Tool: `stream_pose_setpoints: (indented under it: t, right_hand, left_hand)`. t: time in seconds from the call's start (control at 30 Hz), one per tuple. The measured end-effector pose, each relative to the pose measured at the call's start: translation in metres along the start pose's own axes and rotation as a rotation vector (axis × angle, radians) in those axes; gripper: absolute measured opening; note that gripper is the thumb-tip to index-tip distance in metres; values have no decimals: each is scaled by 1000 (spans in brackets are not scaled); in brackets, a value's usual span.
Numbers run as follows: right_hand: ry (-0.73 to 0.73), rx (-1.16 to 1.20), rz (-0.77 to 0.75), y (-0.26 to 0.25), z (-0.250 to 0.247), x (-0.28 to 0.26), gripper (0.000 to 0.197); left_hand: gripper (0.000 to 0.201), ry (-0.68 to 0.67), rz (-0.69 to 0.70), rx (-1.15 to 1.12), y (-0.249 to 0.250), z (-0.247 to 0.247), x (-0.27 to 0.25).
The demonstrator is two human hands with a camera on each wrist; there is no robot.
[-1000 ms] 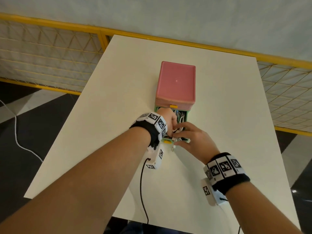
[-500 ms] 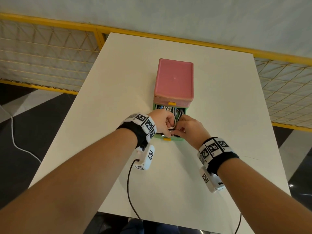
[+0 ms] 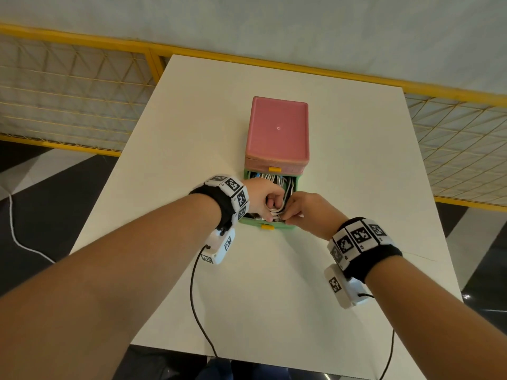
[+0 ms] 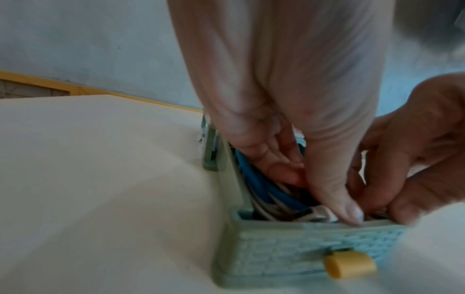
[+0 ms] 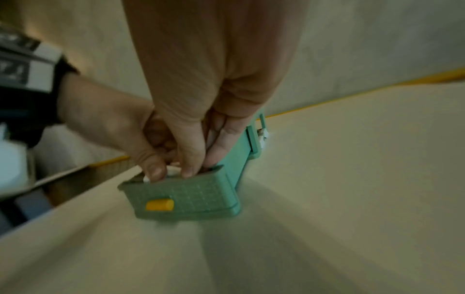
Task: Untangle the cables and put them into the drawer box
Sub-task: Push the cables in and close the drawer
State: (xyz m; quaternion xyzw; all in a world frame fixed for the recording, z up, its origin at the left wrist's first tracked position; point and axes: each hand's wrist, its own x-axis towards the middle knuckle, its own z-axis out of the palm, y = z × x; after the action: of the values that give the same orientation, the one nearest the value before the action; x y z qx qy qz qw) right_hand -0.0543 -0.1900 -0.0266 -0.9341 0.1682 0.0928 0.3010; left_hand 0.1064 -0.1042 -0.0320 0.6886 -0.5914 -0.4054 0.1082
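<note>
A drawer box with a pink top (image 3: 277,133) stands mid-table, its green drawer (image 3: 282,227) pulled out toward me. White cables (image 3: 274,178) and a blue cable (image 4: 254,179) lie coiled inside the drawer. My left hand (image 3: 271,212) reaches into the drawer from the left, fingers curled round a white cable loop. My right hand (image 3: 288,216) pinches the white cable at the drawer's front wall, thumb tip on the rim. In the wrist views my left hand (image 4: 317,195) and my right hand (image 5: 201,163) press together just behind the front wall (image 5: 201,197). The cable ends are hidden under the fingers.
A yellow knob (image 3: 267,227) sticks out of the drawer front, and a second one (image 3: 274,169) sits on the pink drawer above. The white table (image 3: 356,160) carries only the box. A yellow railing with mesh (image 3: 82,78) runs behind and beside the table.
A white cable end that hung over the drawer front onto the table a second ago now lies inside the drawer. Both hands have closed in over the front of the drawer.
</note>
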Motion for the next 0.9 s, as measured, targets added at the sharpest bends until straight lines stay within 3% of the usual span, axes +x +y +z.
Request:
stream_pose_setpoints:
  t: [0.17, 0.27, 0.4, 0.7, 0.8, 0.9]
  right_hand:
    - [-8, 27, 153, -3, -5, 9, 11]
    - [100, 109, 214, -4, -2, 9, 19]
    - [229, 112, 184, -5, 15, 14, 36]
    - [291, 128, 143, 0, 31, 12, 21]
    - [361, 109, 50, 1, 34, 1, 12]
    - [354, -55, -91, -5, 43, -9, 25]
  left_hand:
    - [41, -95, -2, 26, -3, -10, 2]
    - [38, -54, 7, 55, -3, -5, 3]
    - [35, 56, 21, 47, -3, 4, 0]
    - [31, 82, -44, 26, 0, -1, -5]
    - [34, 188, -78, 2, 3, 8, -7]
    - [45, 309, -102, -115, 0, 16, -14]
